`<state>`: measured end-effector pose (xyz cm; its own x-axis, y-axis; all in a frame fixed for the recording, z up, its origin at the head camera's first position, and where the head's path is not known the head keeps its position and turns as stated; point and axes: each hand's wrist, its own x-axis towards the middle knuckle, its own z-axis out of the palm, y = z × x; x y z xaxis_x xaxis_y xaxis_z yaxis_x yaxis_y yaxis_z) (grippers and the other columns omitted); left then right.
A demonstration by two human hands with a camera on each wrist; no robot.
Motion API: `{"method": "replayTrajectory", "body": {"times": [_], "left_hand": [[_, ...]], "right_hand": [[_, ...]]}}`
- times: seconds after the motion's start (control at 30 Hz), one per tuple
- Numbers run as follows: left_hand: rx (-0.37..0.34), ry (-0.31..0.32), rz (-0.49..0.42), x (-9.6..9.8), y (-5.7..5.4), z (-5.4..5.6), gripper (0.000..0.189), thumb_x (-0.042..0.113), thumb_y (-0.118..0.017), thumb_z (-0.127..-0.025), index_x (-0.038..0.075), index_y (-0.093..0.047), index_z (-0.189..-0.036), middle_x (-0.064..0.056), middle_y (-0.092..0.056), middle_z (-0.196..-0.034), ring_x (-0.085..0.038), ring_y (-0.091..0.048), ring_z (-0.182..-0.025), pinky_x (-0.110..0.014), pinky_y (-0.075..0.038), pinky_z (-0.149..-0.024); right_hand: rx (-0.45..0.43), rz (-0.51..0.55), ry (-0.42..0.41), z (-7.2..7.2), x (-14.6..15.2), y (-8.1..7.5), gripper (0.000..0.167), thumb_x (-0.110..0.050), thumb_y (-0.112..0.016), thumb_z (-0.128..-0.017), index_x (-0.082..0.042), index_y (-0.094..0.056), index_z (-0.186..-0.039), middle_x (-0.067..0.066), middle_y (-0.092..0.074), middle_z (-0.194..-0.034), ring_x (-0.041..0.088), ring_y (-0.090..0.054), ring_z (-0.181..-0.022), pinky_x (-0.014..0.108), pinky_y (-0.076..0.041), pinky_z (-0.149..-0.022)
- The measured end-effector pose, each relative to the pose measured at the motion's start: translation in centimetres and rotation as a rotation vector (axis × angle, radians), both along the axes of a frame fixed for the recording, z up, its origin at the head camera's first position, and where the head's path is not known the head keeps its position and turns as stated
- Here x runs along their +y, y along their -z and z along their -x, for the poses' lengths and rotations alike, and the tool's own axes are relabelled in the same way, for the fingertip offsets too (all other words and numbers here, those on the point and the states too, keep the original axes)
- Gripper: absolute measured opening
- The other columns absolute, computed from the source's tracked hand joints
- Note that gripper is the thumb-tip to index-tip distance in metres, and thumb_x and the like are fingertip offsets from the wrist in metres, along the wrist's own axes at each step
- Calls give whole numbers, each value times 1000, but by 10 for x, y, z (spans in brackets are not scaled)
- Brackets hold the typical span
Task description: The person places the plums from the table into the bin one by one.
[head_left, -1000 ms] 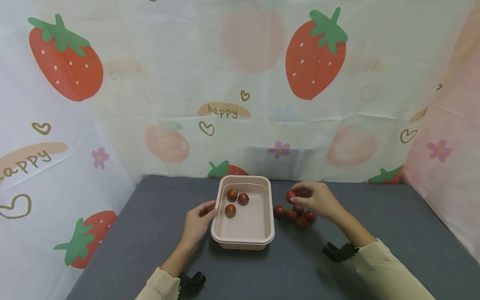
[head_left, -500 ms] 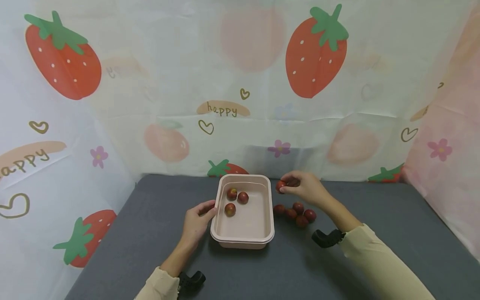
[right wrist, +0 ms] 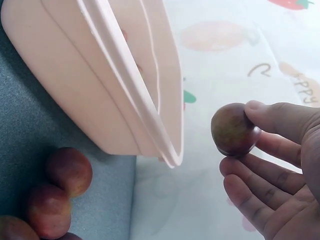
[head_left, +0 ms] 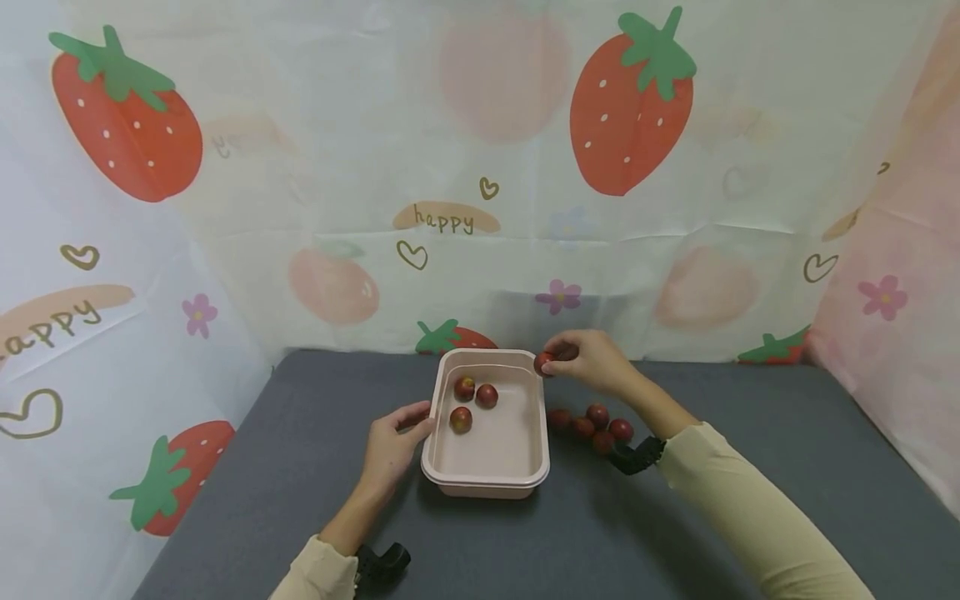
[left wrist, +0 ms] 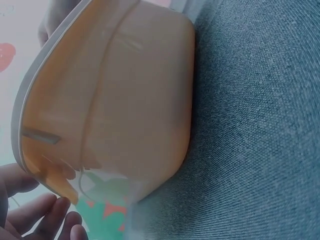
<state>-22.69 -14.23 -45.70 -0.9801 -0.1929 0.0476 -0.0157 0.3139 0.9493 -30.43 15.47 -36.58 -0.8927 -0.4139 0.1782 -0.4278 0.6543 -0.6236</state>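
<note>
A pale pink plastic tub (head_left: 491, 458) stands on the dark table with three plums inside, one of them a red-green plum (head_left: 461, 419) near its left wall. My left hand (head_left: 393, 446) pinches the tub's left rim between thumb and fingers. Between thumb and fingertips, my right hand (head_left: 592, 360) holds a dark red plum (right wrist: 235, 130). That plum is raised at the tub's far right corner, overlapping the rim in the head view. Several more plums (head_left: 597, 415) lie in a cluster right of the tub, partly under the right wrist.
A grey cloth (head_left: 315, 433) covers the table. Behind it and at both sides hangs a curtain (head_left: 480, 275) printed with strawberries. Each wrist wears a black camera mount; the right wrist mount (head_left: 637, 456) sits close over the plum cluster.
My right hand has moved left and away from me, carrying the plum from above the cluster to the tub's far right corner. The left hand and the tub have stayed put.
</note>
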Motion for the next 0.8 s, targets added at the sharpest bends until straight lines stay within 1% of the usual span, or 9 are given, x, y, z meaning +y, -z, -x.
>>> {"method": "replayTrajectory", "body": {"times": [0.13,0.33,0.53,0.67,0.8], "left_hand": [[-6,-2,-2,0,-1,0,34,15,-67,-89,4,-67,-121,-16,-69,-115,-26,-59,-113,-27,-47,-84],[-8,-2,-3,1,-1,-1,34,13,-67,-90,4,-66,-123,-15,-69,-116,-26,-59,-113,-30,-48,-86],[-4,-9,-11,0,-1,-1,34,13,-67,-89,3,-67,-122,-15,-69,-115,-25,-60,-111,-26,-47,-84],[-6,-6,-16,0,-1,-1,34,14,-68,-89,4,-68,-121,-15,-70,-115,-25,-60,-111,-25,-47,-84],[-17,-6,-10,0,-1,0,33,15,-68,-89,4,-68,-120,-15,-70,-115,-24,-60,-111,-24,-47,-84]], "right_hand": [[6,-22,3,5,-5,0,29,-25,-75,-85,-6,-71,-106,10,-74,-99,21,-70,-90,37,-57,-77],[1,-37,-11,11,-14,2,29,-25,-75,-85,-5,-71,-105,10,-74,-99,21,-70,-89,37,-57,-78],[-13,-43,-19,16,-26,7,30,-24,-77,-83,-3,-72,-103,12,-74,-99,23,-70,-91,36,-56,-79],[-18,-69,-8,20,-32,11,31,-25,-77,-83,-3,-72,-104,11,-74,-100,23,-70,-93,36,-55,-80],[-43,-73,2,23,-37,14,30,-25,-78,-82,-5,-72,-103,10,-74,-100,22,-70,-94,37,-55,-82]]}}
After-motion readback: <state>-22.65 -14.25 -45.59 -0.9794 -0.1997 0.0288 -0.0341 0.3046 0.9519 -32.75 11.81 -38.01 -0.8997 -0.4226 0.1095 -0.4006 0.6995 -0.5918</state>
